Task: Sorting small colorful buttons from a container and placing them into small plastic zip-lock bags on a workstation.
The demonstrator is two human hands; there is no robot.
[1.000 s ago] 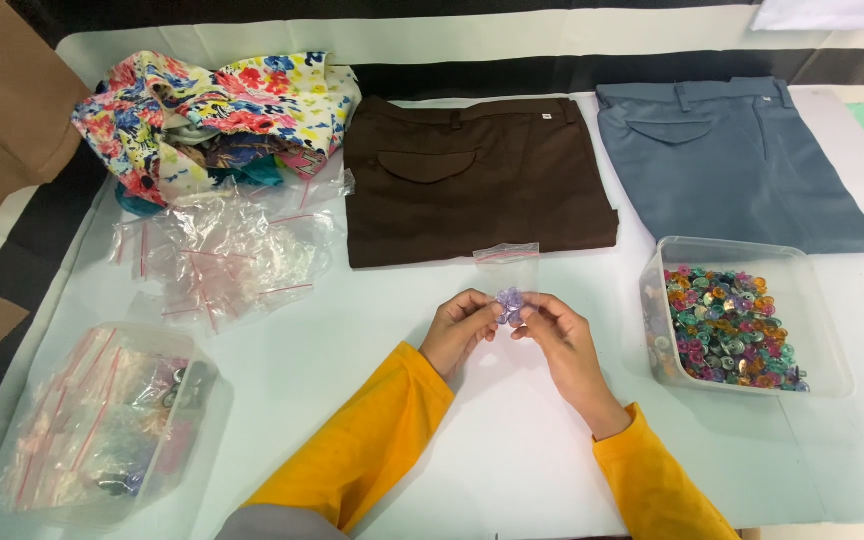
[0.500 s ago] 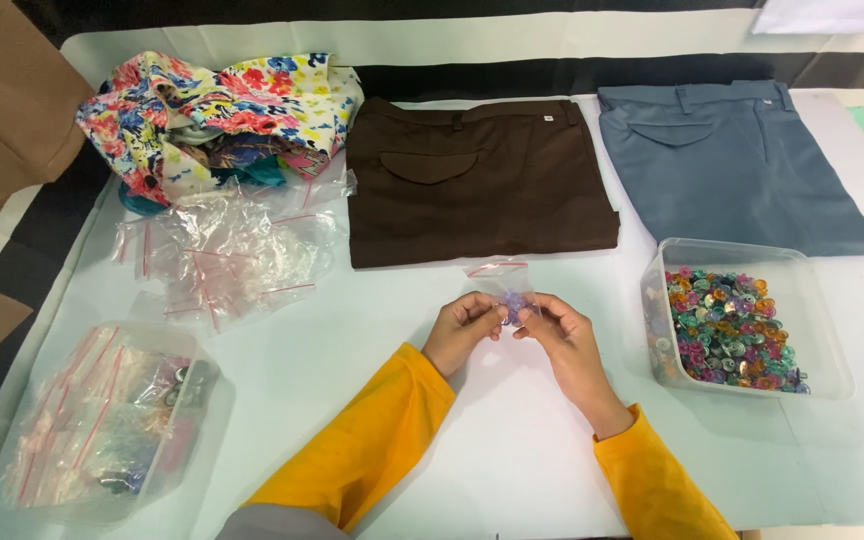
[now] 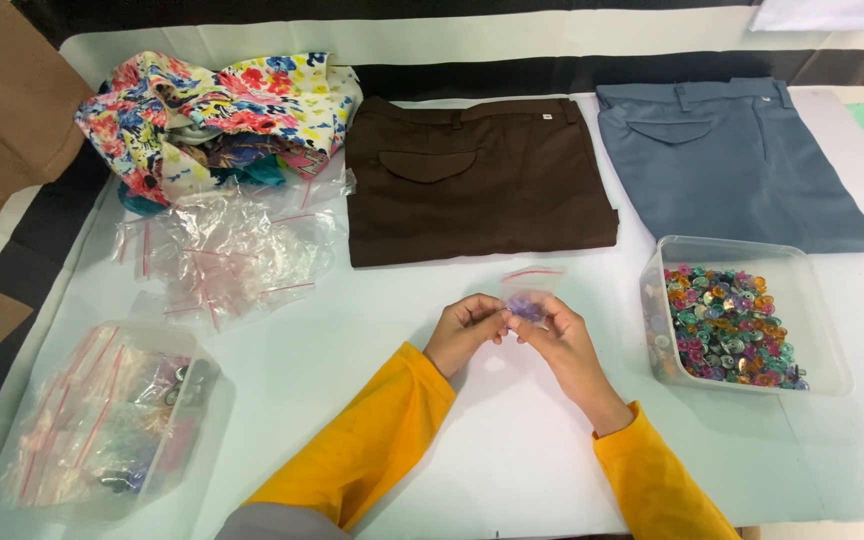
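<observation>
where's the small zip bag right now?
In the head view the small zip bag is at table centre, pinched between the left hand and right hand, just below the brown trousers and left of the clear button tub.

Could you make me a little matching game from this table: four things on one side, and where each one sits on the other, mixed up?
Things:
1. Small clear bag
2. Tub of coloured buttons
3. Brown trousers
4. Pile of empty clear bags

Places:
A. Folded at the far middle of the table
B. Held between the left hand and the right hand
C. At the right side, below the blue trousers
D. At the left, below the flowered cloth

Pairs: 1-B, 2-C, 3-A, 4-D
</observation>
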